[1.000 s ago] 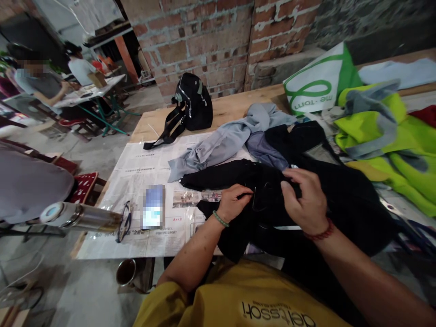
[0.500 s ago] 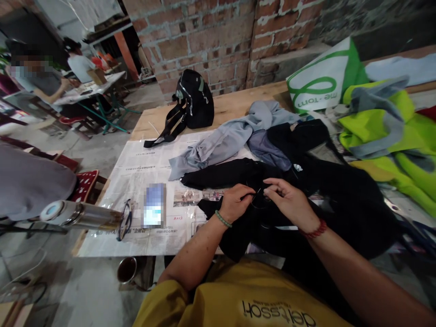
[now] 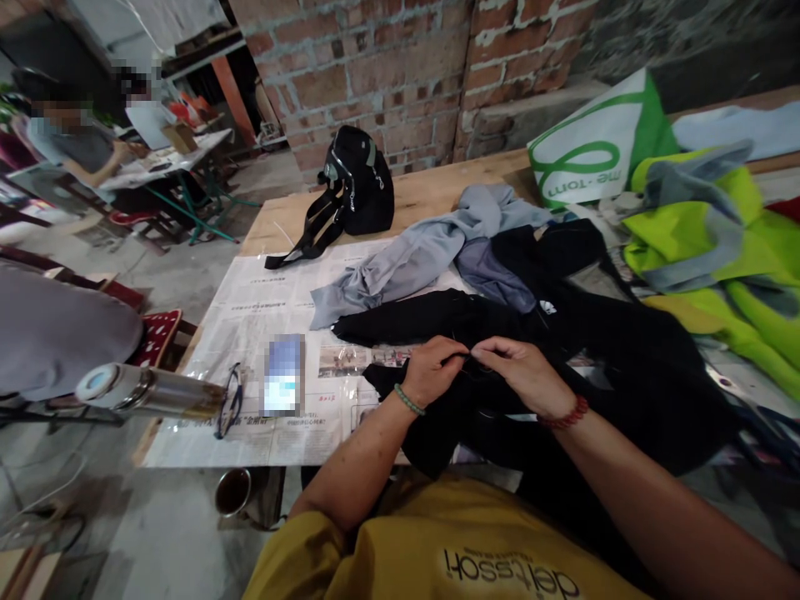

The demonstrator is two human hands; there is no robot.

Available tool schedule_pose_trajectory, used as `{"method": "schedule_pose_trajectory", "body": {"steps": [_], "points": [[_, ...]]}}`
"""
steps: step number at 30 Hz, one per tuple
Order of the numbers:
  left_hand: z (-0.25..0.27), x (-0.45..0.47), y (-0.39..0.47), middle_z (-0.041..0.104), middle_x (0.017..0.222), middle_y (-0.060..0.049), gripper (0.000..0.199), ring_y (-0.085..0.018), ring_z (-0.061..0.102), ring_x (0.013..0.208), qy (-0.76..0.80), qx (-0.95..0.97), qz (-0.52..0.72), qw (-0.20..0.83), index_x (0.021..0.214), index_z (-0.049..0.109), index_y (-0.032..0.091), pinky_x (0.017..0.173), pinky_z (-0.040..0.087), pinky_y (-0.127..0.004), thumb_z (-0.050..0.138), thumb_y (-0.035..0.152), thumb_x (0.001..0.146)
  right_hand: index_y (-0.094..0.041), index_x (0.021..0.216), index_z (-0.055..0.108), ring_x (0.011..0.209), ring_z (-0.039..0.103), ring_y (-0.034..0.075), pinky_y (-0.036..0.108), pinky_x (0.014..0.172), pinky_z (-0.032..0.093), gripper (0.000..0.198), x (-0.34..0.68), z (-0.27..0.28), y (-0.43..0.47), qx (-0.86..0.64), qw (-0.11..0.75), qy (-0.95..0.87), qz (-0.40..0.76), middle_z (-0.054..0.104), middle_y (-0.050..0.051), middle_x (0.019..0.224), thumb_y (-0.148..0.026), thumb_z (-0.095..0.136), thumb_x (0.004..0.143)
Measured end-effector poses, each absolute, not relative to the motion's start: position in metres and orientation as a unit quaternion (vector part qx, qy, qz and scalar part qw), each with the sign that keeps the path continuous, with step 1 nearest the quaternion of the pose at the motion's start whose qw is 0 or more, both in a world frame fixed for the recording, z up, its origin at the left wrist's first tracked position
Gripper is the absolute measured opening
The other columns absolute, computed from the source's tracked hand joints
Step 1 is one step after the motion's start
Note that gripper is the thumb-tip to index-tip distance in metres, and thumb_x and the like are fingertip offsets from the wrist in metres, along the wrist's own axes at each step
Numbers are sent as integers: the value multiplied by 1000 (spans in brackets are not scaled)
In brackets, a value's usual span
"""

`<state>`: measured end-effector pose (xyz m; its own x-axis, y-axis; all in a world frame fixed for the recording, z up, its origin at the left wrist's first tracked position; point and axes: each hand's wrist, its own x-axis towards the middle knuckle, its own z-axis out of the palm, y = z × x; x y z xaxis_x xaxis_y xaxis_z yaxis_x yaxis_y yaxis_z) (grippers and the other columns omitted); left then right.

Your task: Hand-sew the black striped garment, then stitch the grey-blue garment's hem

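A black garment (image 3: 631,383) is spread over the newspaper in front of me and hangs off the near edge. My left hand (image 3: 436,372), with a green bead bracelet at the wrist, pinches a fold of its black cloth between thumb and forefinger. Right beside it, the closed fingertips of my right hand (image 3: 522,367) meet the left fingertips at the cloth. A red bead bracelet (image 3: 566,414) circles that wrist. Whatever the right fingers pinch is too small and too hidden to name.
A phone (image 3: 283,375), glasses (image 3: 231,400) and a steel flask (image 3: 156,390) lie left on the newspaper. A black bag (image 3: 359,179), grey cloth (image 3: 400,271), yellow-green clothing (image 3: 718,225) and a white-green bag (image 3: 593,150) lie beyond. Two people sit at a far table (image 3: 175,158).
My right hand has moved left and a little down, bringing its fingertips together against my left fingertips. The left hand keeps its pinch on the cloth, almost unmoved.
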<state>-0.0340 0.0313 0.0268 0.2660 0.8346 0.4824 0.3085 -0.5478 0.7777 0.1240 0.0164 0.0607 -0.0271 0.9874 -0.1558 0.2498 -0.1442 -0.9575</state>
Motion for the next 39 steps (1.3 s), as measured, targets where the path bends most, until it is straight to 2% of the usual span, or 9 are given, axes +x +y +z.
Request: {"method": "schedule_pose_trajectory", "body": {"steps": [6,11,16,20,24,30,34,39], "points": [[34,-35,31,67,76,-1,10,-12,60,72,440,690,421,392,76,68,16,71,47,-22,62,13,70,-17,64,59,55,47,10,25,59,40,30,125,58,24,-571,462,-479,480,54,-1,57,-46,67,65],[39,-35,30,67,75,0,10,-10,58,69,466,653,399,444,76,68,15,68,45,-21,62,14,69,-17,65,60,56,49,10,25,59,41,30,126,61,24,-538,464,-465,528,55,0,58,-46,68,66],[39,-34,30,68,76,0,11,-11,59,71,458,654,406,444,76,68,15,71,45,-22,60,13,69,-17,69,62,57,51,10,25,59,42,29,124,62,20,-518,433,-458,579,57,-1,60,-43,72,63],[37,-34,31,68,76,-1,11,-11,59,71,451,653,409,451,77,68,14,72,45,-22,61,12,69,-17,71,63,61,51,10,25,62,42,28,122,59,19,-521,423,-488,558,58,0,65,-44,68,67],[38,-33,31,69,77,-1,9,-12,60,72,448,659,396,457,78,68,15,74,46,-23,63,15,71,-18,70,59,60,50,10,24,60,42,26,117,55,21,-538,470,-488,502,57,-1,65,-43,64,70],[40,-34,32,68,75,-2,6,-12,60,72,414,686,394,451,75,68,15,75,46,-24,64,15,71,-19,68,53,49,46,8,23,49,40,25,109,45,26,-528,527,-428,510,54,-2,59,-41,64,68],[36,-35,31,68,76,-3,8,-12,60,73,401,690,428,423,75,68,16,75,47,-25,62,14,71,-19,71,54,51,47,9,23,50,41,25,107,44,25,-540,515,-458,483,55,-1,62,-43,62,71],[30,-33,30,67,74,-3,9,-12,60,71,431,691,443,376,76,69,17,71,48,-25,61,15,72,-20,73,55,56,51,10,24,55,44,24,109,46,22,-536,476,-507,479,56,-2,63,-40,66,67]]}}
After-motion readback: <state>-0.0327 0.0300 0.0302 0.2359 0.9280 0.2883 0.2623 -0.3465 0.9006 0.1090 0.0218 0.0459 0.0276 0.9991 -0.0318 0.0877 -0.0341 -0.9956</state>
